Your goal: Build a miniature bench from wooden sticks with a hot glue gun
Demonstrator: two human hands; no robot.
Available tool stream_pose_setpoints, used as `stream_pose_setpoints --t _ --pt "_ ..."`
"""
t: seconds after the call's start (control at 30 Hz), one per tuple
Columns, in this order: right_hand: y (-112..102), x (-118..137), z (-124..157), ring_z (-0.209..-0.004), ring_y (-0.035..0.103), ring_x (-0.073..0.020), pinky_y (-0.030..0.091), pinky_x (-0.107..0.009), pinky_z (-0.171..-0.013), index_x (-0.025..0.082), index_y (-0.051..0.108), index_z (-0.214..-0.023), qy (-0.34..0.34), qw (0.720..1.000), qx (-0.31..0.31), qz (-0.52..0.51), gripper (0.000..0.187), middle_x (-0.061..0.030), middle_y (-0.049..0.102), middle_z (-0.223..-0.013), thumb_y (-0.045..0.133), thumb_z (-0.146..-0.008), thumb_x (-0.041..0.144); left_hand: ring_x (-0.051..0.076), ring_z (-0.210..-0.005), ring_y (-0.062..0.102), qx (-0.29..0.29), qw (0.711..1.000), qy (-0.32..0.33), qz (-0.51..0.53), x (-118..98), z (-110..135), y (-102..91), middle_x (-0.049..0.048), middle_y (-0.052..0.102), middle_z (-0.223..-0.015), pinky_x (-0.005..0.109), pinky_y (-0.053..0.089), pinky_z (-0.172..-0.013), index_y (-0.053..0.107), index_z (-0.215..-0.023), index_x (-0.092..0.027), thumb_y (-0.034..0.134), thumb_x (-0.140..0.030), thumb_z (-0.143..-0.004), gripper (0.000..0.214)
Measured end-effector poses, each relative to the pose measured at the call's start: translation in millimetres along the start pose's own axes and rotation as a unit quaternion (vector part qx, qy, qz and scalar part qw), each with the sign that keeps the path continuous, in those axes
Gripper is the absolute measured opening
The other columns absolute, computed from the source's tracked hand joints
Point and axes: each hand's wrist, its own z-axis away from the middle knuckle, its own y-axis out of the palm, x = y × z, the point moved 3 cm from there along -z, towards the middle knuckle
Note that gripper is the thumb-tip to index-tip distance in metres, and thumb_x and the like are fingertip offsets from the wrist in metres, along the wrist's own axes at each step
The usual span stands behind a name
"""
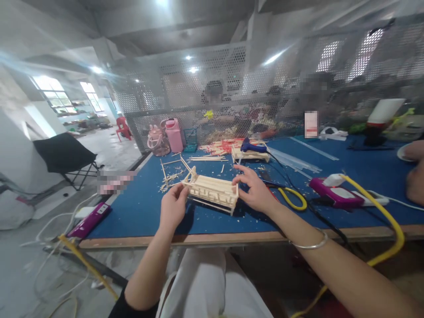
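A small model built of pale wooden sticks [212,191] hangs just above the blue table top [139,207], held between both hands. My left hand [172,206] is closed on its left end, fingers curled round the frame. My right hand [253,190] grips the right end with thumb and fingers, the index finger stretched forward. A silver bangle [309,244] sits on my right forearm. Wood shavings lie scattered under the model.
Behind the model lie a stick frame [172,170], loose sticks [207,157], a second stick model [250,154] with a blue glue gun [251,146] on it. Yellow-handled scissors [291,198], a purple device [334,193] and a pink bottle [174,134] stand around. People sit behind a mesh screen; another person's hand [415,176] shows at the right.
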Motion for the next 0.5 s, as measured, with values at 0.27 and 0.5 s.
stream_pose_setpoints --t 0.27,0.5 --pt "9 101 5 -0.075 0.062 -0.0179 0.037 -0.027 -0.061 0.021 0.062 -0.084 0.108 0.980 0.132 0.099 0.015 -0.0036 0.068 -0.085 0.055 -0.073 0.015 0.016 -0.074 0.066 0.028 0.994 -0.047 0.093 -2 -43 17.7 0.0058 0.071 -0.081 0.029 0.052 -0.070 0.066 -0.087 -0.016 0.070 -0.025 -0.065 0.024" --pt "24 115 -27 -0.077 0.066 -0.0213 0.033 -0.027 -0.056 0.026 0.062 -0.088 0.242 0.952 0.129 0.139 0.015 -0.0028 0.071 -0.083 0.054 -0.076 0.022 0.018 -0.089 0.064 -0.081 0.991 -0.039 0.100 -6 9 -24.7 0.0078 0.069 -0.097 0.028 0.050 -0.074 0.062 -0.096 -0.017 0.064 -0.036 -0.070 0.032"
